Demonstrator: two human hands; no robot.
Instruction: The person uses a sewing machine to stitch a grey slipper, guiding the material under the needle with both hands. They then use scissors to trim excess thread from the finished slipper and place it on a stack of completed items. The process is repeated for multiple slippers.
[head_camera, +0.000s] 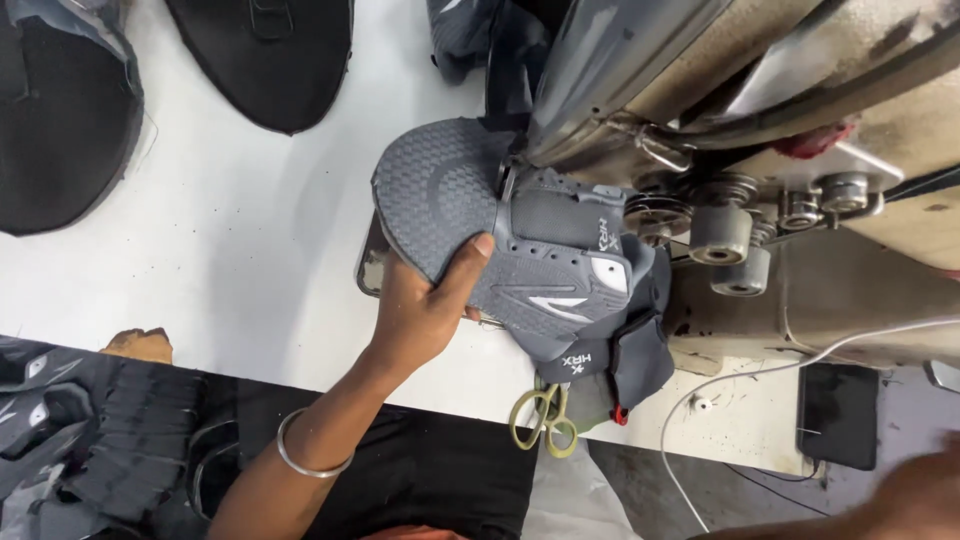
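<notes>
Fingers of the left hand (425, 305) clamp a grey shoe upper (520, 240) on the white surface (250, 250) under the sewing machine (700, 120). Its long axis runs diagonally, toe pointing up-left. The right hand (910, 495) is blurred; grip unclear. Scissors (540, 415) lie nearby.

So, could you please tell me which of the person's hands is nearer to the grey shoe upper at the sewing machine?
Left. The left hand grips the grey shoe upper at its lower edge, thumb on top. The right hand is a blur at the lower right corner, well apart from it.
</notes>
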